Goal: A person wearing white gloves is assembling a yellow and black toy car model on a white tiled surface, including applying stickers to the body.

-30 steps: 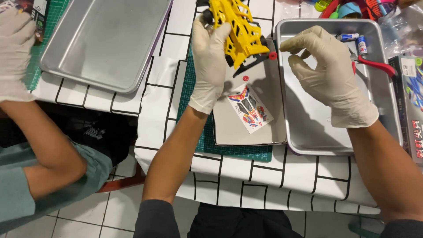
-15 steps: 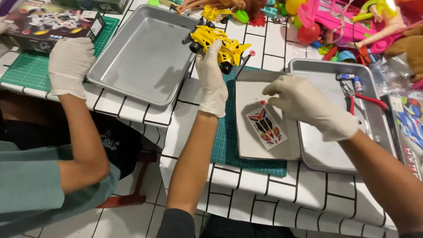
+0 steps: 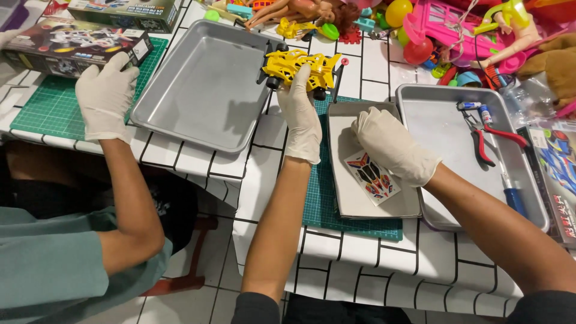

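My left hand (image 3: 300, 111), in a white glove, grips a yellow toy race car with black wheels (image 3: 292, 66) over the right rim of a large metal tray (image 3: 204, 84). My right hand (image 3: 390, 144), also gloved, rests palm down on a small flat grey tray (image 3: 372, 198), holding nothing. A colourful sticker sheet (image 3: 372, 177) lies on that tray just below the hand. Under it is a green cutting mat (image 3: 321, 198).
Another person's gloved hand (image 3: 105, 96) rests at the left on a green mat (image 3: 51, 105) by a model kit box (image 3: 72, 45). A right-hand metal tray (image 3: 444, 138) holds red-handled pliers (image 3: 489, 141) and a blue screwdriver (image 3: 513, 198). Toys crowd the table's back.
My left hand has carried the yellow car leftward, toward the large tray. My right hand has come down onto the small tray. The view has pulled back and tilted.
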